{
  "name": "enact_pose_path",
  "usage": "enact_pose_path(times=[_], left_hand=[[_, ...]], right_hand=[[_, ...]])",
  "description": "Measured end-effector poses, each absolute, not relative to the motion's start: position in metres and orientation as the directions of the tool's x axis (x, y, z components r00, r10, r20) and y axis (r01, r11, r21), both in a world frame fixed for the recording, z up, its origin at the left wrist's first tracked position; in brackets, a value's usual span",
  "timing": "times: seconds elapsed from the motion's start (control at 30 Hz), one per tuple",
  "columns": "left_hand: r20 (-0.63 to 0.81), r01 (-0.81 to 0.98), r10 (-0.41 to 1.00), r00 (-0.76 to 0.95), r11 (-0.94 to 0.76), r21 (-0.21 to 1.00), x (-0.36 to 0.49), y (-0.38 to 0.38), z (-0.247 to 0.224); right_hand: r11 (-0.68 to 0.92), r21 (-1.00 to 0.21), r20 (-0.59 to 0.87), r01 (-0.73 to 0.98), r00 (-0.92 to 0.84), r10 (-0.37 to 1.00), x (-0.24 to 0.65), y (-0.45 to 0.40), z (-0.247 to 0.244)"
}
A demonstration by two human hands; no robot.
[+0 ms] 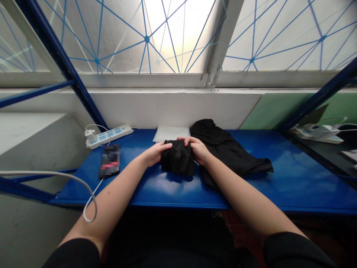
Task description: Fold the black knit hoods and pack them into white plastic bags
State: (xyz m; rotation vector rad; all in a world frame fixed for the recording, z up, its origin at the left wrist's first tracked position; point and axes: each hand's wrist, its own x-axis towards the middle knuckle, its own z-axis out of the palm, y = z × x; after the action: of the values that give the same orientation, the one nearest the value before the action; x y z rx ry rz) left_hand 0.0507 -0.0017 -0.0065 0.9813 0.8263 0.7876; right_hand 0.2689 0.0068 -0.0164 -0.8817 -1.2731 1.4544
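A small black cloth [177,158] is held up between both hands, just above the blue table [173,193]. My left hand [155,153] grips its upper left edge, thumb on top. At its upper right edge, my right hand [196,149] pinches the fabric with closed fingers. The cloth hangs in folds toward the table's front, and its far side is hidden. A larger black garment [223,145] lies crumpled on the table to the right, partly behind my right forearm. Behind the hands lies a flat white packet [170,133].
A white power strip [111,135] with a plug lies at the back left. In front of it is a phone-like dark object [109,162], blurred, with a white cable. Blue frame posts stand at both sides; another power strip [320,134] is at far right.
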Motion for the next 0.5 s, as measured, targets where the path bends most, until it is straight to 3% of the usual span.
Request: enact_pose_path(times=[0.1, 0.27, 0.4, 0.5], left_hand=[[-0.188, -0.119, 0.869, 0.458, 0.269, 0.956, 0.055, -0.004, -0.01], [-0.179, -0.218, 0.943, 0.279, 0.244, 0.945, 0.056, 0.003, -0.013], [-0.278, -0.235, 0.932, 0.233, 0.331, 0.914, 0.055, 0.009, -0.017], [-0.35, -0.316, 0.912, 0.214, 0.404, 0.859, 0.054, 0.009, -0.015]], right_hand=[[-0.021, -0.973, 0.033, -0.23, -0.229, 0.973, 0.269, 0.009, -0.017], [-0.119, -0.976, -0.057, -0.18, -0.319, 0.946, 0.27, 0.01, -0.019], [-0.076, -0.997, -0.062, -0.02, -0.387, 0.92, 0.269, 0.009, -0.026], [-0.109, -0.989, -0.068, -0.097, -0.35, 0.934, 0.268, 0.008, -0.029]])
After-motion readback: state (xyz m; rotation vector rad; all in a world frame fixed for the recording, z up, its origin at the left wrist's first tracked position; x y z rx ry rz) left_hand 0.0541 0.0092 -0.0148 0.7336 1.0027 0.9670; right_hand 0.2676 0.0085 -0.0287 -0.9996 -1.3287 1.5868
